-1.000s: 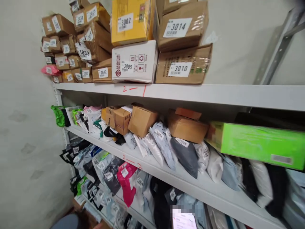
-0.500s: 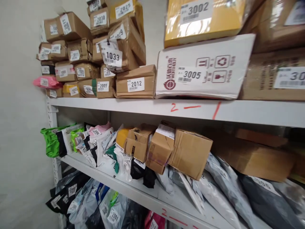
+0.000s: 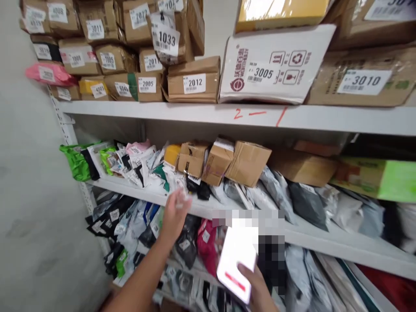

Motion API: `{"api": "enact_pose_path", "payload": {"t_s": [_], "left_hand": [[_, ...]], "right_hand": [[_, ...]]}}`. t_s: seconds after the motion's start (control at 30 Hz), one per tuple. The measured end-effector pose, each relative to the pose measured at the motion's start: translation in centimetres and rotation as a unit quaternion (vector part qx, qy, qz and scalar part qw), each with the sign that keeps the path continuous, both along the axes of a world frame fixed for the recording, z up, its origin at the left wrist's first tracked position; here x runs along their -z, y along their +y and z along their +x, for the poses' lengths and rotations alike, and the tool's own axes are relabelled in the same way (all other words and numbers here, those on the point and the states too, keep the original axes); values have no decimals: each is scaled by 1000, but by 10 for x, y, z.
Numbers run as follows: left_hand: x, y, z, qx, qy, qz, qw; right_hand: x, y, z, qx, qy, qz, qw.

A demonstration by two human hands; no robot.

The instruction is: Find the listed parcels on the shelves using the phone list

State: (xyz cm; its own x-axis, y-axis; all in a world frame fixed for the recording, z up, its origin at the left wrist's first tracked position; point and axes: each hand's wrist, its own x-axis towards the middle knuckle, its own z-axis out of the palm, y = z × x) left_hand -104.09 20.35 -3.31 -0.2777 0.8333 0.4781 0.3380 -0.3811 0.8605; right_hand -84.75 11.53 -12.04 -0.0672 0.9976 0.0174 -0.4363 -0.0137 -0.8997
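My right hand (image 3: 259, 286) is closed round a smartphone (image 3: 231, 255). Its screen glows white with a red bar near the bottom, and my thumb lies over the lower part of the screen. My left hand (image 3: 177, 213) reaches up to the front edge of the middle shelf (image 3: 156, 194), just below some white plastic mailer bags (image 3: 174, 175). Motion smears its fingers, and something whitish shows at the fingertips; I cannot tell whether they hold it. Behind and to the right stand brown cardboard boxes (image 3: 248, 162).
The upper shelf (image 3: 169, 113) carries stacked labelled cartons, among them a white box (image 3: 276, 65) marked 3005. Plastic parcels fill the lower shelf, including a magenta bag (image 3: 206, 242). A bare wall (image 3: 29, 195) borders the left side. Part of the picture near the phone is pixelated.
Both my hands have come into view, the right one with the smartphone. The view has tilted down, so the shelves sit higher and more of the lower parcels show.
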Motion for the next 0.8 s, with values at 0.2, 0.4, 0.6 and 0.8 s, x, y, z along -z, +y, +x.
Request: {"api": "enact_pose_path", "payload": {"t_s": [0.2, 0.4, 0.6, 0.8], "left_hand": [[-32, 50, 11, -7, 139, -46, 989], [-11, 58, 7, 77, 161, -64, 982], [-18, 88, 3, 178, 157, -127, 963], [-27, 92, -15, 220, 237, -70, 944]], "right_hand": [[-37, 11, -36, 55, 89, 80, 991], [-92, 52, -36, 48, -93, 231, 967], [-133, 119, -59, 39, -202, 268, 941], [-159, 133, -67, 31, -220, 252, 942]]}}
